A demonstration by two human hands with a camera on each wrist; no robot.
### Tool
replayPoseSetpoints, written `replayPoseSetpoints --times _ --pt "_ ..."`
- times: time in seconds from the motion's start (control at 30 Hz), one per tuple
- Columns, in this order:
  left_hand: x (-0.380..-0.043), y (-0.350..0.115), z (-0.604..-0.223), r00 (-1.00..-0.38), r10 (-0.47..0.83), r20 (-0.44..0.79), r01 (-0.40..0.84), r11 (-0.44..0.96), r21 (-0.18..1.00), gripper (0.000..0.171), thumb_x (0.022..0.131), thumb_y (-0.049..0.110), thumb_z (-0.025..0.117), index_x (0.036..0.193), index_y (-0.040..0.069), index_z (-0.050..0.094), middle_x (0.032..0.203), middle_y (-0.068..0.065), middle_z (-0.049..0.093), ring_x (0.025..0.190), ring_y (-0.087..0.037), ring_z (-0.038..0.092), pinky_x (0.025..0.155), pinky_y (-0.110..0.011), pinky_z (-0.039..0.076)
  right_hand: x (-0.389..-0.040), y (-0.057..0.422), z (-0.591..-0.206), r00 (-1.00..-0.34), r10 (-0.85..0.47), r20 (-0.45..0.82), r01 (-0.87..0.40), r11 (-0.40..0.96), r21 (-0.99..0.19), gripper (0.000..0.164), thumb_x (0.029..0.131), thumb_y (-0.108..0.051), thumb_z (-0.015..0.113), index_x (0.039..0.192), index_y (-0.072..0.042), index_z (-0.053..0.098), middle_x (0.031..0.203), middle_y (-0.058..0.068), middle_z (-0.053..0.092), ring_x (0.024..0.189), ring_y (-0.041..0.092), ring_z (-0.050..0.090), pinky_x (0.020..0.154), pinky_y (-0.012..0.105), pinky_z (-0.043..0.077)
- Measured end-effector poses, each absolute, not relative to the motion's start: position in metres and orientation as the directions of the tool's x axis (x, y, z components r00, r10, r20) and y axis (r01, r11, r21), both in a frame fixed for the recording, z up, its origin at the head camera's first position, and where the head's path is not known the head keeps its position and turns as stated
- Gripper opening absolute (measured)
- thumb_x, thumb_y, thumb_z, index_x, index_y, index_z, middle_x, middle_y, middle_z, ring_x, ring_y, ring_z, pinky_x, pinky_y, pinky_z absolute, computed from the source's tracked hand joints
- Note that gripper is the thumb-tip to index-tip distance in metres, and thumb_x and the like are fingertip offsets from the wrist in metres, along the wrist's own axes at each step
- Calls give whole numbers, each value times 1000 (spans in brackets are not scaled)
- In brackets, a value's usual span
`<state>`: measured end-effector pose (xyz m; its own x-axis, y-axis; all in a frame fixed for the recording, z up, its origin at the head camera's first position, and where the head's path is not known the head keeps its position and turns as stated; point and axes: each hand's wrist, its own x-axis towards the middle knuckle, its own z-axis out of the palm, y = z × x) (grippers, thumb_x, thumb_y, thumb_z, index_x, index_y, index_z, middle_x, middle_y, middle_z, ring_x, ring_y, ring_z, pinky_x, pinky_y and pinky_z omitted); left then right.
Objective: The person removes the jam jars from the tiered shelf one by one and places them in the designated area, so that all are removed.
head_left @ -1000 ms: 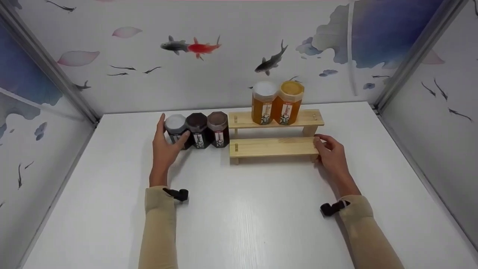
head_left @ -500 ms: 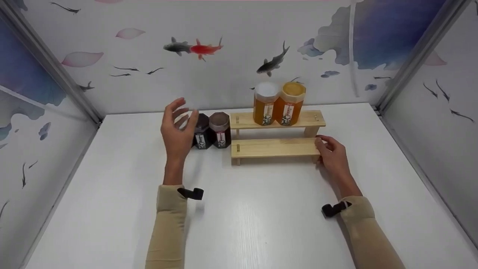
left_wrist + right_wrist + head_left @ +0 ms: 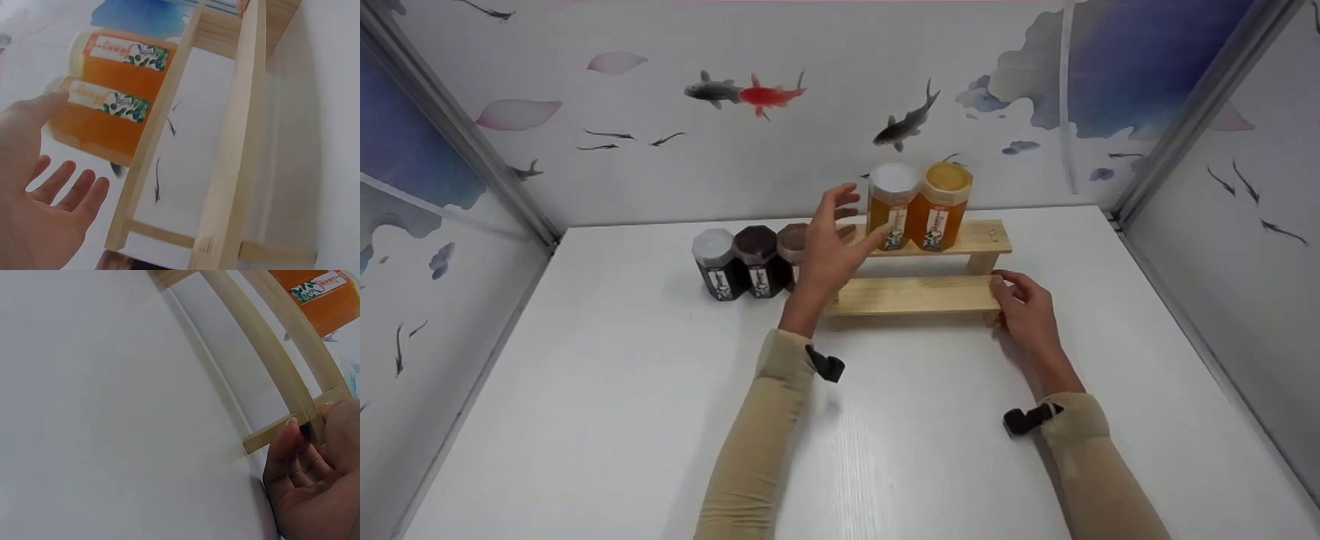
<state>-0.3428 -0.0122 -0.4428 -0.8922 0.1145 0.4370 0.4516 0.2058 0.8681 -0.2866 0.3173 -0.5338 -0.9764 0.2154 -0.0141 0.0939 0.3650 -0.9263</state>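
Observation:
A two-tier wooden rack stands on the table, and my right hand pinches the right end of its lower step. In the right wrist view, the thumb and fingers of my right hand grip the step's end by its leg. Two amber honey jars, one with a white lid and one with a yellow lid, stand upright on the upper step. My left hand hovers at the rack's left end with fingers spread, its thumb overlapping the white-lidded jar. In the left wrist view, nothing lies in the left palm.
Left of the rack stand three dark jars in a row: one with a white lid, one with a dark lid, and one with a brown lid, partly hidden by my left hand. A patterned wall rises behind the white table.
My left hand has let go of the white-lidded dark jar, lifted, and moved right to the honey jars. My right hand keeps its grip on the rack.

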Motion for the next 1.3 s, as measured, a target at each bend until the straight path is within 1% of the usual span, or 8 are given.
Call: replayPoseSetpoints --times 0.1,0.17,0.3,0.43,0.67,0.8,0.97,1.3 --pt "-347 4 -440 -897 128 424 442 239 864 90 91 39 90 163 20 40 157 -5 54 140 -22 56 114 -43 55 -287 317 -533 -977 212 -21 96 350 -932 58 108 -54 61 151 -16 62 98 4 63 67 6 60 58 21 52" --pt "-350 14 -440 -898 124 422 439 270 857 94 90 40 90 164 19 37 159 -4 53 141 -20 55 113 -41 55 -287 317 -533 -976 215 -29 101 335 -937 58 108 -54 61 151 -16 62 98 4 63 68 7 60 58 21 52" --pt "-353 26 -443 -899 78 431 430 344 835 90 91 39 89 163 16 39 155 -4 55 137 -19 58 111 -35 55 -287 316 -533 -973 227 -49 123 322 -939 57 108 -55 61 151 -17 62 100 4 62 70 7 60 58 20 51" --pt "-352 29 -445 -891 37 452 425 416 804 84 93 37 87 160 13 43 150 -7 59 132 -19 62 110 -34 55 -287 316 -534 -973 226 -43 121 340 -933 57 108 -55 61 150 -17 62 99 3 62 71 6 59 59 20 51" --pt "-347 25 -445 -881 34 471 436 442 784 85 93 38 86 162 12 44 146 -9 62 129 -21 64 105 -36 59 -287 316 -534 -976 217 -31 106 341 -934 56 109 -53 60 151 -17 62 98 3 62 71 6 59 60 19 51" --pt "-342 20 -448 -860 39 508 468 454 758 84 92 40 86 161 11 46 143 -9 63 127 -22 66 103 -37 60 -287 318 -535 -975 219 -49 118 318 -941 55 109 -52 60 153 -18 60 99 4 62 73 7 60 61 19 51" --pt "-334 9 -453 -835 43 548 505 455 734 83 92 43 85 158 10 48 143 -9 63 125 -22 66 102 -39 61 -288 319 -537 -975 218 -50 121 327 -937 55 110 -52 59 153 -17 61 98 2 62 72 7 60 60 20 52" --pt "-314 -20 -459 -810 0 586 511 489 707 83 91 46 86 156 9 50 144 -9 62 122 -23 68 96 -40 64 -289 319 -536 -976 215 -40 113 341 -933 56 109 -52 60 152 -17 61 95 2 61 67 7 60 59 22 53"
